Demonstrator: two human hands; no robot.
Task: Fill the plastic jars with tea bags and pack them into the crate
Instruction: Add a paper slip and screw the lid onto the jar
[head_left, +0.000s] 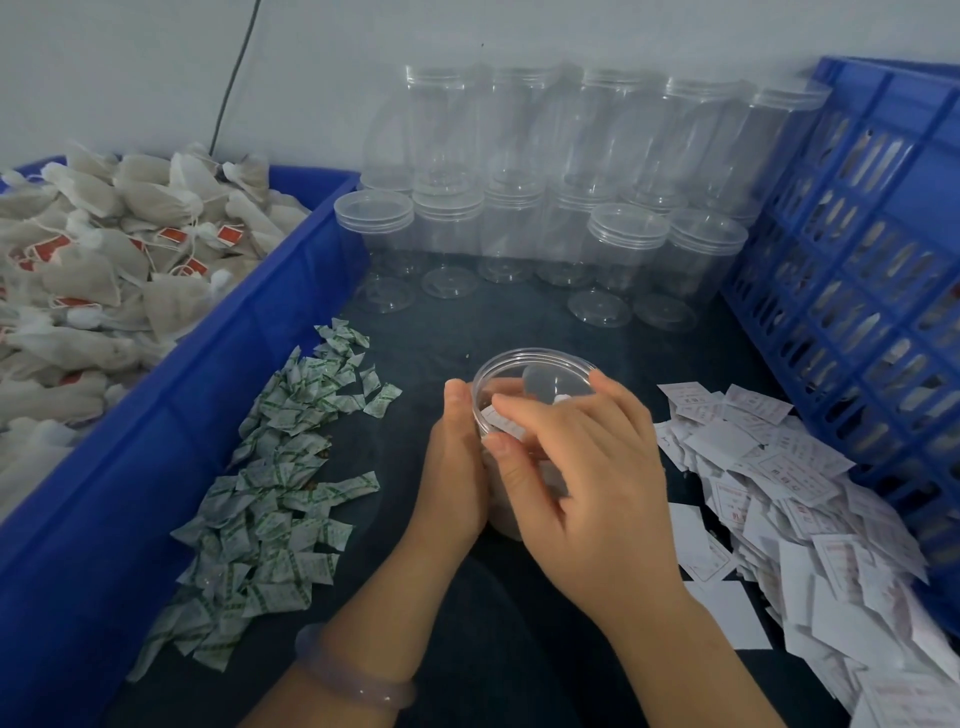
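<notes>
We hold one open jar (524, 371) near centre on the tabletop (415, 332), the left hand (457, 467) with its grip wrapped round the side and the right hand (587, 483) with its grip curled over the rim. The far jars (628, 234) stand empty, so we judge most filling and crating is not yet done.

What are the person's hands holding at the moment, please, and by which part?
The left hand grips the clear jar by its side wall below the rim. The right hand lies over its mouth; whether it pinches anything cannot be told.
</notes>
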